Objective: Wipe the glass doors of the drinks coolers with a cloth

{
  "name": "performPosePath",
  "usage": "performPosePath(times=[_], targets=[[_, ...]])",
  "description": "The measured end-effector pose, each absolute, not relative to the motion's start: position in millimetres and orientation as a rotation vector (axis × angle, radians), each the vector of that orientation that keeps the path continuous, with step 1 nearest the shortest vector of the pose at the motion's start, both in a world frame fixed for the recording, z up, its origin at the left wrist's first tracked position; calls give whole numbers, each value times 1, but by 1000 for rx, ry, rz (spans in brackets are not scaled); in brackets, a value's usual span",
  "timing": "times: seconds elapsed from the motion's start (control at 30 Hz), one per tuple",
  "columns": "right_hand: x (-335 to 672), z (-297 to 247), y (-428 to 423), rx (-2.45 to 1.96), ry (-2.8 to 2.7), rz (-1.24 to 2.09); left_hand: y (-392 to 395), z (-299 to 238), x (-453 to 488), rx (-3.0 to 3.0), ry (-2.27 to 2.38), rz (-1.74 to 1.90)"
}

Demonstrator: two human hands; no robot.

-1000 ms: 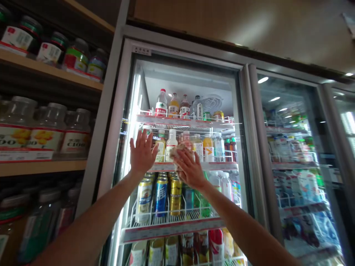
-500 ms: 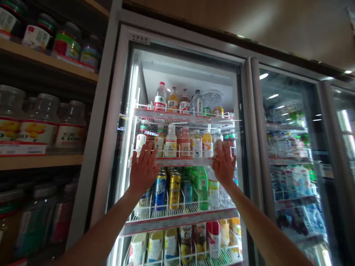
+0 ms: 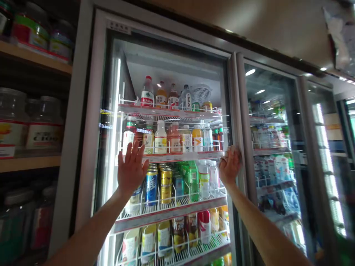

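Both arms are raised in front of a closed glass fridge door (image 3: 169, 59) lit from inside. My left hand (image 3: 131, 168) is held flat at the left part of the glass, fingers stretched and holding nothing. It covers part of the second and third drink shelves. My right hand (image 3: 230, 164) is at the right edge of the same door, over the grey door frame (image 3: 237, 111). Its fingers are curled and slightly smeared; anything inside them is hidden. Behind the glass stand bottles and cans, among them a blue can (image 3: 151, 188) and a green bottle (image 3: 193, 181).
To the left, wooden shelves (image 3: 30, 162) carry large bottle-shaped jars (image 3: 44, 123). Right of the frame is a second glass fridge door (image 3: 269, 92) with stocked shelves. Further doors continue to the right. A brown panel (image 3: 263, 29) runs above the fridges.
My right hand has moved right, from the glass in front of the bottles to the door frame. The left hand stays raised and flat. The view has turned right.
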State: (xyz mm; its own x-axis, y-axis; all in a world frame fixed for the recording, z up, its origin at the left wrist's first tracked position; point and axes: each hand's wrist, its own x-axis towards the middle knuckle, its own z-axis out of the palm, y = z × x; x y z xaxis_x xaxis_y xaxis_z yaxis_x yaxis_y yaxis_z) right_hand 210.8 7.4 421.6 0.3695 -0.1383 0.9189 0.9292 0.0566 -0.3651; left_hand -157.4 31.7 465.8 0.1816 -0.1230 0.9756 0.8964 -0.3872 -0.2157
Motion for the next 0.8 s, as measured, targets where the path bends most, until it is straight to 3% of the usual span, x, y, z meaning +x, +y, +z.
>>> performPosePath(times=[0.3, 0.5, 0.67, 0.8], targets=[[119, 400, 8, -957, -1465, -1225, 27, 437, -149, -1528, -799, -1339], [94, 401, 10, -1016, -1241, -1137, 25, 410, -145, -1557, -812, -1289], [68, 375, 6, -760, -1768, -1346, 23, 413, -147, -1586, -821, -1303], [106, 381, 7, -979, -1390, -1196, 24, 411, -147, -1574, -815, -1282]])
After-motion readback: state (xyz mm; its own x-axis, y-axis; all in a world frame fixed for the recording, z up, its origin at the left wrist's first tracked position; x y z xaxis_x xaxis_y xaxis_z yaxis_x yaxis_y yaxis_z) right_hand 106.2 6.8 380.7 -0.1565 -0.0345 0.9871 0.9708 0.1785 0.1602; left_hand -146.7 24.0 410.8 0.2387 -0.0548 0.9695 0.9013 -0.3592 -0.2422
